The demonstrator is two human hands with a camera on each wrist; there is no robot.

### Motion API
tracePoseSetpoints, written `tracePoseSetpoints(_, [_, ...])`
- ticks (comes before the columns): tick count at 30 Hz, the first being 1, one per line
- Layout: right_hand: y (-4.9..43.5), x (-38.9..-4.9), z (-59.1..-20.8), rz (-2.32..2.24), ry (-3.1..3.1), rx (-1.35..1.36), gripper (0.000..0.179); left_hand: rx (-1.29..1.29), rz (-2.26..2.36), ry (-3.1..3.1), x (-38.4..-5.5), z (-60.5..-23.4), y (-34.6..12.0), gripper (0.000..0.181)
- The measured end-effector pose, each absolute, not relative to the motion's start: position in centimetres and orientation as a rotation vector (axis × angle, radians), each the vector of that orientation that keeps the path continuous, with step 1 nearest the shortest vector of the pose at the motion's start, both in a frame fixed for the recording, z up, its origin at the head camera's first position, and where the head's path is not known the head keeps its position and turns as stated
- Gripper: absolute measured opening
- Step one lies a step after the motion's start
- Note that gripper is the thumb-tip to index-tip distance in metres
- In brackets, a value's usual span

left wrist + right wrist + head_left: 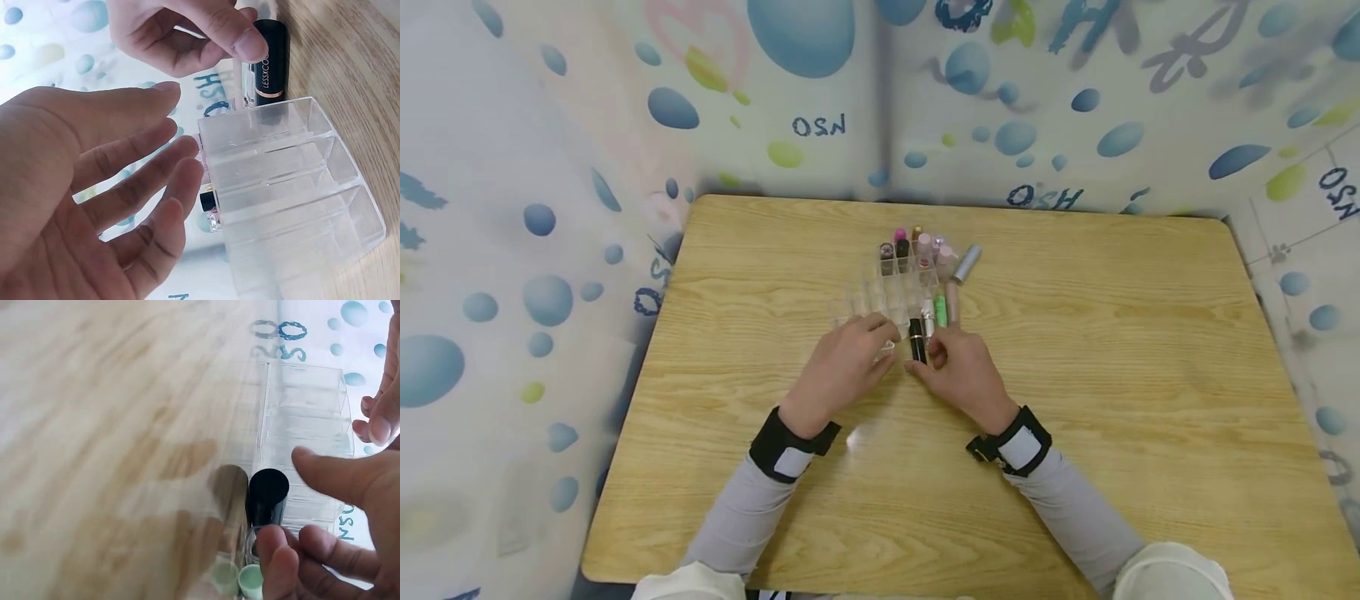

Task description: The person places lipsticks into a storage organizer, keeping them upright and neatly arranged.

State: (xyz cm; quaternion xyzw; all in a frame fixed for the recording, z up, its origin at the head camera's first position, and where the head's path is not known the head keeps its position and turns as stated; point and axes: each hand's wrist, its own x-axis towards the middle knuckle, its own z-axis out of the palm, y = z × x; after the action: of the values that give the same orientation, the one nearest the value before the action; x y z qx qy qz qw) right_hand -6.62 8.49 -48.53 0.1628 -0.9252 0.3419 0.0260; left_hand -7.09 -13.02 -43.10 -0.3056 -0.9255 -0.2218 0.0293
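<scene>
A black lipstick tube (pixel 917 340) with a gold band lies on the table against the near right edge of a clear stepped organizer (pixel 891 293). My right hand (pixel 966 371) is at this tube, thumb and bent fingers on either side; in the right wrist view a gap shows between thumb (pixel 312 469) and tube. Beside it lie a clear-and-silver tube (pixel 928 315), a green tube (pixel 941 310) and a pinkish tube (pixel 952 302). My left hand (pixel 850 358) hovers by the organizer's near left side, its loosely bent fingers (pixel 181 187) holding nothing.
Several lipsticks and small bottles, among them a magenta-topped one (pixel 900 236), stand in the organizer's back rows. A silver tube (pixel 967 263) leans at its right. The wooden table (pixel 1112 350) meets a patterned wall covering (pixel 962 125) at the back.
</scene>
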Motion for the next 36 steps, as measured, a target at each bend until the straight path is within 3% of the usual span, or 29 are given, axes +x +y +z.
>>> tracePoseSetpoints(21, [9.3, -5.9, -48.1, 1.299, -2.898, 0.371, 0.008, -0.954, -0.635, -2.861, -6.9, -43.1, -12.6, 0.017])
tracePoseSetpoints(28, [11.1, -5.1, -47.5, 1.480, -2.835, 0.338, 0.011, -0.980, -0.666, -2.845, -6.9, -43.2, -12.4, 0.019])
tracePoseSetpoints(36, [12.6, -4.3, -46.2, 1.582, -2.738, 0.504, 0.014, -0.997, -0.680, -2.822, -6.9, -43.3, -12.1, 0.027])
